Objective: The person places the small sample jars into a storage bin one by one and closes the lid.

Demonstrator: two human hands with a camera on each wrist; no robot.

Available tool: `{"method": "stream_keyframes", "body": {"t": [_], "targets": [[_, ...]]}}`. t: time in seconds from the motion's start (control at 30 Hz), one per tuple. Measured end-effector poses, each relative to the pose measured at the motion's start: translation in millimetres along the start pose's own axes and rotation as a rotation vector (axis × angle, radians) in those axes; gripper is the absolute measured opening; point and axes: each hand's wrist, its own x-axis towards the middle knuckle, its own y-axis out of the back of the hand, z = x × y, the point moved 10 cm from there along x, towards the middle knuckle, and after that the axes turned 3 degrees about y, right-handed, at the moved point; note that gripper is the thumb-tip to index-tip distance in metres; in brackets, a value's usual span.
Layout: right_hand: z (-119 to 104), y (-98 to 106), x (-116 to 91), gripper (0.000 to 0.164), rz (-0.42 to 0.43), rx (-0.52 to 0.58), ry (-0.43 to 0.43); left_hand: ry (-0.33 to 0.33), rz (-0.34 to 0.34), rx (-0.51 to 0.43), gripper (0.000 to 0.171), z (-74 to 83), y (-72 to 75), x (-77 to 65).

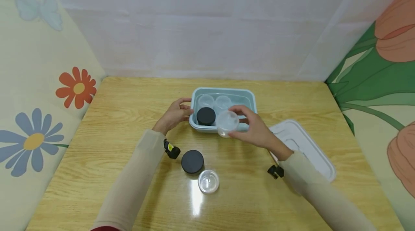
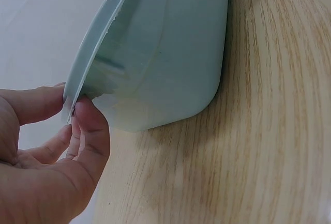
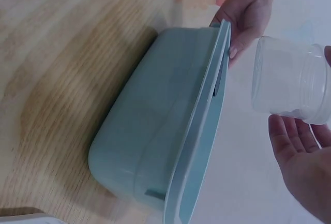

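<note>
A pale blue plastic bin [image 1: 223, 89] stands on the table, its rim pinched between the thumb and fingers of my left hand [image 1: 174, 116]. In my right hand [image 1: 256, 130] is a clear plastic jar [image 1: 227, 123], held above the bin's front edge. The right wrist view shows that jar [image 3: 289, 76] tipped relative to the camera and apart from the bin [image 3: 150, 110]. Inside the bin are two clear round jars [image 1: 206, 101] and a black round lid [image 1: 206, 116]; whether a jar lies under the lid is hidden. In the left wrist view, thumb and fingers [image 2: 93, 131] grip the rim.
On the table before the bin lie another black round lid [image 1: 192, 161] and a clear jar [image 1: 208, 181]. A white rectangular lid [image 1: 308, 151] lies to the right, partly under my right forearm. White cloth [image 1: 207, 43] hangs behind the table, with flower-patterned panels at both sides.
</note>
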Motion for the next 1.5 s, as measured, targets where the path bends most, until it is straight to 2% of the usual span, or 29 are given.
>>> {"method": "stream_keyframes", "body": {"t": [0.2,0.43,0.73,1.07,1.5], "targets": [[13.8,9.7,9.2,0.064,0.032,0.007,-0.046,0.001,0.001,-0.001,0.057,0.7,0.5,0.7],[34.5,10.9,16.4,0.062,0.051,-0.011,-0.135,-0.010,-0.004,0.005,0.056,0.1,-0.3,0.2],[54.1,8.7,22.7,0.064,0.075,0.000,-0.173,0.001,-0.007,0.004,0.056,0.4,-2.1,-0.1],[76.6,-7.5,24.8,0.063,-0.040,0.001,-0.281,-0.002,-0.007,0.004,0.055,1.9,-2.2,-2.6],[88.0,-12.7,29.6,0.062,-0.041,-0.033,-0.327,-0.005,-0.003,0.004,0.056,2.5,-1.9,-2.1]]}}
